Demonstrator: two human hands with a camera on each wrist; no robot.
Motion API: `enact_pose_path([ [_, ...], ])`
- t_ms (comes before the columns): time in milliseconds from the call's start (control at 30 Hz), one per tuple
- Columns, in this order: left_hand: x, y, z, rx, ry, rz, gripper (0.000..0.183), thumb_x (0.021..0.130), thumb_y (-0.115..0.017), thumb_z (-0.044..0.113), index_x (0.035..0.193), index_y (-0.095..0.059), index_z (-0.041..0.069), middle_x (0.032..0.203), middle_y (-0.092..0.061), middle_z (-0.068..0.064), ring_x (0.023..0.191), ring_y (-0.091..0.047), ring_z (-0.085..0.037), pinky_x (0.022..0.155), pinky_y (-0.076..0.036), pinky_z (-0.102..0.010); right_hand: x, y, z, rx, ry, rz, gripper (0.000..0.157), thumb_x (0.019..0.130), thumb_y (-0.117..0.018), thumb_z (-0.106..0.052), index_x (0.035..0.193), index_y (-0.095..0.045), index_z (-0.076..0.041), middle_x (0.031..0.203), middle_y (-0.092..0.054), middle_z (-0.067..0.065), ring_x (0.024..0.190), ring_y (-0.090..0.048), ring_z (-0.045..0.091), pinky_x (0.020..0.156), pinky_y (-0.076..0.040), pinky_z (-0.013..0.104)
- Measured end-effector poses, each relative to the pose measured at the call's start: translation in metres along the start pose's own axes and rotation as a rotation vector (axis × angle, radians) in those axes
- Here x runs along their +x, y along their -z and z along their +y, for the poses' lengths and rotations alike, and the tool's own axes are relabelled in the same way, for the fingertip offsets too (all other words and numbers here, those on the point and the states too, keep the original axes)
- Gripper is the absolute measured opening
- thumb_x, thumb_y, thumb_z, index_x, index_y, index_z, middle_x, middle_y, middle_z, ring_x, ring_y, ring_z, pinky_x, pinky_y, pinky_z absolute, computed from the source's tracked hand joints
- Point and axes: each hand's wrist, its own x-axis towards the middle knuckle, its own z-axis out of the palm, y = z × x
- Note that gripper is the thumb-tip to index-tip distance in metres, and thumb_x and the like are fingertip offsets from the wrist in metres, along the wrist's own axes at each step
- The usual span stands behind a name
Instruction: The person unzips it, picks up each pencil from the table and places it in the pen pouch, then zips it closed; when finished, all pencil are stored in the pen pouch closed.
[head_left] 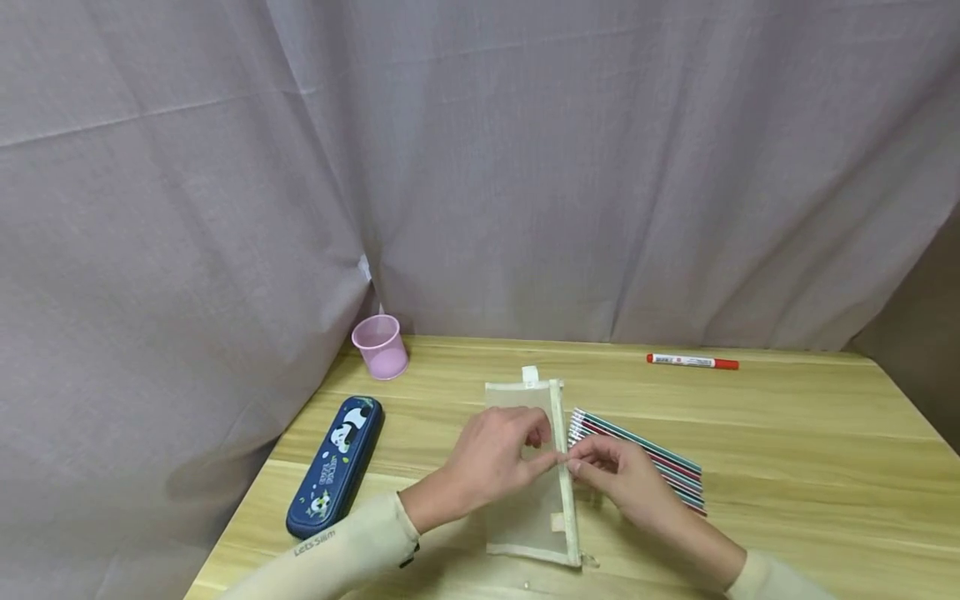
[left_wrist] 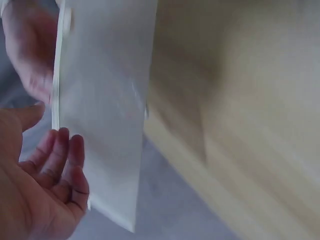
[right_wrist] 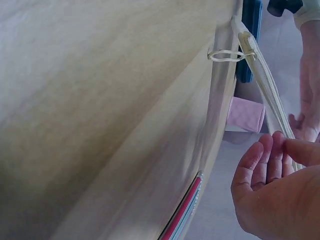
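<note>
A translucent cream zip pouch (head_left: 525, 517) is in front of me, its zipper edge running along the right side. My right hand (head_left: 626, 479) pinches that edge between thumb and fingertips, as the right wrist view also shows. Over the pouch reaches my left hand (head_left: 491, 458), its thumb stretched to the zipper edge beside the right fingertips. In the left wrist view, the left fingers (left_wrist: 60, 157) are loosely bent at the pouch's edge, with a gap between them and the thumb. A loop of cord (right_wrist: 225, 56) hangs at one end of the zipper.
Striped pencils (head_left: 652, 454), several side by side, lie on the wooden table (head_left: 810, 467) just right of the pouch. To the left is a dark blue panda pencil case (head_left: 337, 467). A pink cup (head_left: 384, 354) stands behind it. A red-and-white marker (head_left: 692, 361) lies at the back right.
</note>
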Motion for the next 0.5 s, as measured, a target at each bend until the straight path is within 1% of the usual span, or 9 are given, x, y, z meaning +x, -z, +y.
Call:
enact_pose_path([
  [67, -0.006, -0.004, 0.007, -0.013, 0.029, -0.030, 0.035, 0.087, -0.081, 0.056, 0.094, -0.068, 0.025, 0.085, -0.073, 0.013, 0.067, -0.055, 0.005, 0.062, -0.044, -0.009, -0.001, -0.001, -0.001, -0.011, 0.010, -0.005, 0.016, 0.099, -0.072, -0.016, 0.107, -0.073, -0.003, 0.096, -0.074, 0.007, 0.080, -0.067, 0.008, 0.069, -0.059, 0.024],
  [167, -0.009, -0.008, 0.013, -0.043, 0.080, -0.053, 0.041, 0.083, -0.083, 0.061, 0.092, -0.064, 0.026, 0.082, -0.070, 0.014, 0.064, -0.050, 0.007, 0.059, -0.041, -0.010, -0.001, -0.003, -0.002, -0.033, 0.034, -0.017, 0.014, 0.099, -0.072, -0.017, 0.106, -0.073, -0.004, 0.097, -0.074, 0.004, 0.082, -0.067, 0.006, 0.073, -0.059, 0.023],
  [267, -0.009, -0.009, 0.015, -0.109, 0.129, -0.090, 0.044, 0.081, -0.085, 0.060, 0.094, -0.061, 0.026, 0.081, -0.068, 0.015, 0.063, -0.050, 0.007, 0.058, -0.041, -0.011, -0.001, -0.004, -0.001, -0.043, 0.044, -0.020, 0.013, 0.099, -0.073, -0.018, 0.104, -0.073, -0.006, 0.096, -0.073, 0.000, 0.082, -0.066, 0.003, 0.075, -0.058, 0.021],
  [433, -0.007, -0.009, 0.016, -0.286, 0.178, -0.167, 0.036, 0.086, -0.087, 0.041, 0.101, -0.063, 0.020, 0.080, -0.070, 0.014, 0.062, -0.054, 0.008, 0.058, -0.047, -0.011, 0.000, -0.001, 0.001, -0.003, 0.081, -0.049, 0.014, 0.099, -0.072, -0.014, 0.104, -0.072, -0.002, 0.096, -0.074, 0.002, 0.083, -0.068, 0.003, 0.076, -0.060, 0.023],
  [500, -0.008, -0.008, 0.015, -0.345, 0.196, -0.182, 0.028, 0.088, -0.084, 0.027, 0.104, -0.064, 0.017, 0.080, -0.072, 0.013, 0.063, -0.056, 0.009, 0.060, -0.049, -0.011, 0.001, 0.000, 0.003, 0.028, 0.093, -0.066, 0.014, 0.098, -0.071, -0.011, 0.104, -0.071, 0.001, 0.097, -0.075, 0.007, 0.084, -0.070, 0.006, 0.076, -0.063, 0.025],
])
